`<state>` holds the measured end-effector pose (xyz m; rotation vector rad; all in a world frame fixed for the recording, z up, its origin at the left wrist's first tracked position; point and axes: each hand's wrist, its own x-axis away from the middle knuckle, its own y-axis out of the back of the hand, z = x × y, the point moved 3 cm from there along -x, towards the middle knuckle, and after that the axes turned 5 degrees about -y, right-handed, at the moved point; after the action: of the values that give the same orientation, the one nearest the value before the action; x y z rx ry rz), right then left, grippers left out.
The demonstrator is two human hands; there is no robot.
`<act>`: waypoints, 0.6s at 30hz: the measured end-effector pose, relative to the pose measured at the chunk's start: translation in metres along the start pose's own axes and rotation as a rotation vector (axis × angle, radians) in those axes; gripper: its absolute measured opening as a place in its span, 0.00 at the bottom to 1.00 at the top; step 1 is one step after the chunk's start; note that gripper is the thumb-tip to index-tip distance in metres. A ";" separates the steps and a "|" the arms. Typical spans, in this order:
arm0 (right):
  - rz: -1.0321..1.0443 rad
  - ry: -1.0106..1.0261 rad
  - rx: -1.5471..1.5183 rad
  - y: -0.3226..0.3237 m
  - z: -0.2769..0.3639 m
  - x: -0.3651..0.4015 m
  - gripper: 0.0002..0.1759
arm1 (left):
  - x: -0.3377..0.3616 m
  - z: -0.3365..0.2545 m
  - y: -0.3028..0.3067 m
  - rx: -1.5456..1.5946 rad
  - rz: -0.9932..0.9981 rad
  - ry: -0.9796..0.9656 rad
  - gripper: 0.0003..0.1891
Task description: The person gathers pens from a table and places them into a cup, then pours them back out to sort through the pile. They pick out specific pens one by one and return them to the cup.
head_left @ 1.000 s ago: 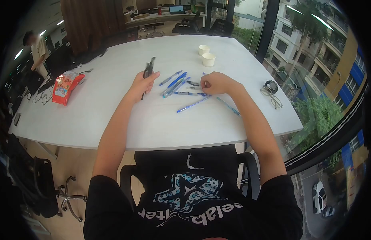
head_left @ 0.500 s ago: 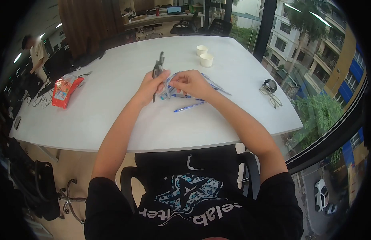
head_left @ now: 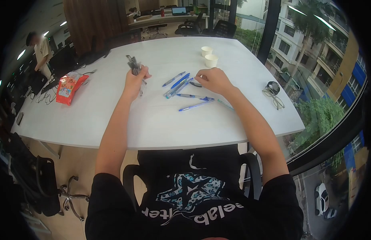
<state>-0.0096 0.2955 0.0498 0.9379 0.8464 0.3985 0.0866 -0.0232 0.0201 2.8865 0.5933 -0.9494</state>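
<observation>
My left hand [head_left: 135, 80] is wrapped round a bunch of dark and grey pens [head_left: 133, 65], held above the table left of the loose pens. Several blue pens [head_left: 178, 83] lie in a loose group on the white table between my hands. Nearer to me lie a grey-blue pen [head_left: 193, 96] and a clear blue pen [head_left: 195, 105]. My right hand [head_left: 213, 81] is at the right end of the group, fingers curled, by a dark pen [head_left: 196, 84]; whether it grips this pen is unclear. A green pen [head_left: 225, 104] is partly under my right forearm.
Two white paper cups [head_left: 211, 61] stand beyond my right hand. A watch [head_left: 273, 87] and glasses [head_left: 274, 98] lie at the right edge. A red packet [head_left: 69, 88] and cables are on the left. A person [head_left: 42, 54] stands in the left background.
My left hand has moved left with its bunch, away from the blue pens. My right hand has shifted right, so more of the blue pens show. The view has shifted slightly.
</observation>
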 end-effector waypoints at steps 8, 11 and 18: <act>0.052 -0.019 -0.043 -0.005 0.003 -0.001 0.15 | 0.017 -0.009 -0.009 -0.111 0.165 0.304 0.17; 0.079 0.010 -0.388 -0.024 0.013 -0.010 0.21 | 0.020 -0.016 -0.034 0.101 0.275 0.315 0.17; 0.451 0.042 -1.063 -0.022 0.076 -0.018 0.23 | 0.041 -0.026 -0.131 0.229 0.673 0.383 0.06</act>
<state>0.0374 0.2309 0.0640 0.1030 0.3377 1.1217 0.0828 0.1162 0.0268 3.1133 -0.5053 -0.3879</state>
